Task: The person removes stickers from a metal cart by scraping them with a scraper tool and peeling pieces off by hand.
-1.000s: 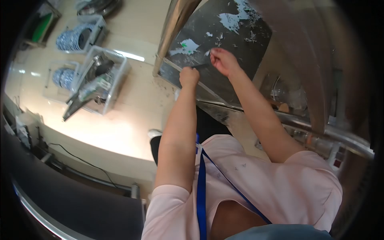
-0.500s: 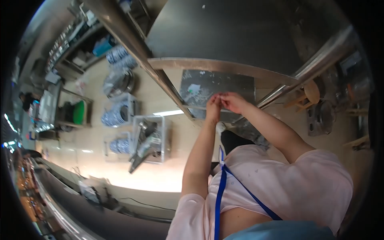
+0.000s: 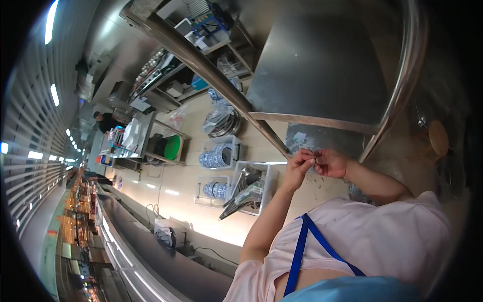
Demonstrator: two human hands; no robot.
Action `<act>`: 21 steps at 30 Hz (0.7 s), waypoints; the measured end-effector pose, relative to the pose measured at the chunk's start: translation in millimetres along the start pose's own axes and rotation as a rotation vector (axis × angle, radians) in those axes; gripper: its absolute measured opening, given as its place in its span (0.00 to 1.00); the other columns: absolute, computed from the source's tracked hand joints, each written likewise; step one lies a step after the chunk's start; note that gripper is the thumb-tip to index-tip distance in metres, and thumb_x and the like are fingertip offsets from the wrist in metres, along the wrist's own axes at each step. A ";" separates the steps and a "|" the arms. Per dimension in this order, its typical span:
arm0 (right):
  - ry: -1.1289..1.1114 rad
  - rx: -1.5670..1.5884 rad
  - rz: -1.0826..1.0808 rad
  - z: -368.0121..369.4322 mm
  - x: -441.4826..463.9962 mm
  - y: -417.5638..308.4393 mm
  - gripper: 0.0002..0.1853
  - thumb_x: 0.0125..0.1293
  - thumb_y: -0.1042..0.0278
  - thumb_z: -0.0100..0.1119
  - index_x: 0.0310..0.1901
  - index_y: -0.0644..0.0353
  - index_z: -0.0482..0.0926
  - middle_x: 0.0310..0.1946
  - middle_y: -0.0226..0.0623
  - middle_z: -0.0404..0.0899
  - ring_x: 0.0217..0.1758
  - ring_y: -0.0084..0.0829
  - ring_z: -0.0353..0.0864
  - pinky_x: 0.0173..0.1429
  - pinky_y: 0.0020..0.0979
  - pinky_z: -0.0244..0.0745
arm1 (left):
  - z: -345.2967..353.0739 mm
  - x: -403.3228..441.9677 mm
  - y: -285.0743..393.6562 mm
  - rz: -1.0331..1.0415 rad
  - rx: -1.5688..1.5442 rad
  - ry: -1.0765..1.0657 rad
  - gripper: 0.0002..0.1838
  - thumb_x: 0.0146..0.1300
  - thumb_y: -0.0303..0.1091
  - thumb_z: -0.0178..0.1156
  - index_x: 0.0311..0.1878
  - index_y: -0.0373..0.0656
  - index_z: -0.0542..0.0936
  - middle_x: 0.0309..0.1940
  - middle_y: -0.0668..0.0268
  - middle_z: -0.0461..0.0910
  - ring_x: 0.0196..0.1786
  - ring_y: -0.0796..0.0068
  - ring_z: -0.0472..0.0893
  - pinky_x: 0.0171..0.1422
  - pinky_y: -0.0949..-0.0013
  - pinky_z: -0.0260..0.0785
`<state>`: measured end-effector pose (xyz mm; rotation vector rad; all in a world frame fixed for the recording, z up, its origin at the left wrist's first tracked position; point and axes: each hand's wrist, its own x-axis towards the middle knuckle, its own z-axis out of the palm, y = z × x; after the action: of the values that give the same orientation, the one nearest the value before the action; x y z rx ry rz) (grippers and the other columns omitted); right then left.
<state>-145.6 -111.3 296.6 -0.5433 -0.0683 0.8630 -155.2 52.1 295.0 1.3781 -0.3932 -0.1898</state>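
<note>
My left hand (image 3: 302,166) and my right hand (image 3: 331,163) meet at the fingertips, in front of a metal rack. Both are closed in a pinch, and whatever lies between the fingers is too small to name. Behind them, low in the rack, a dark metal shelf (image 3: 322,137) carries pale scraps (image 3: 300,136). Above it is a wider metal shelf (image 3: 319,75).
Left of my hands, clear bins hold blue-patterned dishes (image 3: 216,157) and metalware (image 3: 250,189). A rack post (image 3: 201,65) slants beside them. Further off are a work table (image 3: 146,132) and a person (image 3: 105,122). A round wooden stool (image 3: 438,138) stands at right.
My hands have come together from apart and risen away from the lower shelf. The view has tilted up and swung left, bringing in the far tables, ceiling lights and a person.
</note>
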 end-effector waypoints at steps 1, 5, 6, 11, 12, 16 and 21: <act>-0.014 -0.011 0.022 -0.9 0.5 1.1 0.08 0.54 0.69 0.57 0.32 0.60 0.69 0.23 0.31 0.72 0.25 0.21 0.72 0.29 0.19 0.69 | 2.3 0.4 1.3 0.028 0.037 0.014 0.04 0.54 0.26 0.54 0.28 0.35 0.74 0.36 0.66 0.69 0.37 0.77 0.70 0.45 0.74 0.62; 0.063 -0.076 0.063 -14.0 4.6 -2.3 0.07 0.56 0.67 0.55 0.29 0.59 0.70 0.20 0.29 0.71 0.22 0.22 0.71 0.26 0.20 0.68 | -2.3 6.1 -2.5 -0.040 0.031 0.108 0.08 0.60 0.33 0.50 0.33 0.37 0.71 0.30 0.67 0.70 0.34 0.78 0.69 0.41 0.76 0.62; 0.118 -0.173 0.049 -16.1 3.6 -3.3 0.07 0.56 0.67 0.55 0.28 0.60 0.71 0.20 0.30 0.72 0.22 0.21 0.71 0.26 0.20 0.68 | -2.3 5.7 -5.7 -0.063 0.061 0.136 0.09 0.61 0.35 0.49 0.33 0.38 0.71 0.29 0.67 0.71 0.33 0.79 0.69 0.40 0.76 0.62; 0.378 -0.667 -0.096 -36.3 -32.0 -2.2 0.08 0.58 0.66 0.52 0.31 0.62 0.73 0.22 0.31 0.74 0.23 0.21 0.72 0.27 0.20 0.68 | 3.6 -3.2 46.0 0.327 -0.014 0.500 0.11 0.63 0.36 0.44 0.36 0.36 0.66 0.26 0.60 0.72 0.27 0.73 0.73 0.32 0.73 0.68; 0.489 -0.745 -0.132 -45.4 -45.5 0.8 0.08 0.57 0.66 0.52 0.31 0.63 0.73 0.22 0.32 0.74 0.23 0.22 0.73 0.27 0.21 0.68 | 3.8 -7.8 61.2 0.617 0.135 0.529 0.09 0.61 0.34 0.47 0.38 0.36 0.65 0.27 0.58 0.72 0.26 0.71 0.73 0.31 0.73 0.69; 0.994 -1.242 -0.171 -86.5 -113.4 41.3 0.08 0.54 0.66 0.53 0.30 0.63 0.75 0.20 0.35 0.74 0.23 0.26 0.74 0.27 0.27 0.68 | 12.9 -11.9 120.4 1.236 0.252 0.585 0.04 0.58 0.24 0.46 0.37 0.40 0.64 0.32 0.62 0.65 0.31 0.71 0.68 0.33 0.74 0.65; 1.551 -1.112 0.115 -105.6 -222.3 146.3 0.10 0.53 0.66 0.53 0.27 0.66 0.74 0.19 0.40 0.73 0.24 0.30 0.75 0.29 0.30 0.69 | 1.1 4.4 87.0 1.517 0.083 0.472 0.03 0.55 0.22 0.44 0.28 0.40 0.67 0.33 0.64 0.63 0.38 0.70 0.65 0.42 0.70 0.61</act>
<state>-365.8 -243.7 170.2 -2.1426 0.9587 0.2382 -160.0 66.0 380.8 0.8466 -0.9275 1.3689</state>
